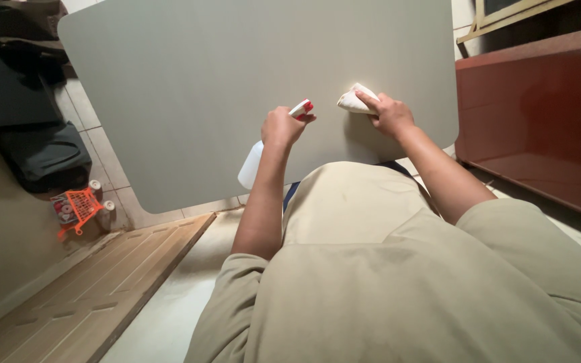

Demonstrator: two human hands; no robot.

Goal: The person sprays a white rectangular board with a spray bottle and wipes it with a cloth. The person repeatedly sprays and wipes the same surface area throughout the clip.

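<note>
Head view, the only one: grey bench (189,87) fills the upper middle of the picture, seen from above, with the person's beige shirt (398,282) below it. Left hand (281,126) has its fingers closed around the neck of a white spray bottle (251,165) with a red and white nozzle (302,109). The bottle's long axis runs on a slant, its body hanging down past the bench's near edge and its nozzle pointing up and right, toward the cloth. Right hand (390,114) lies on the bench, fingers pressed flat on a folded pale cloth (352,101); the cloth sticks out to the left of the fingertips. Nozzle and cloth are near each other but apart, and the right hand is the one on the cloth. On the tiled floor at left stand a small orange toy cart (76,208) and a wooden door panel (89,296); a red-brown cabinet (539,128) stands at right.
</note>
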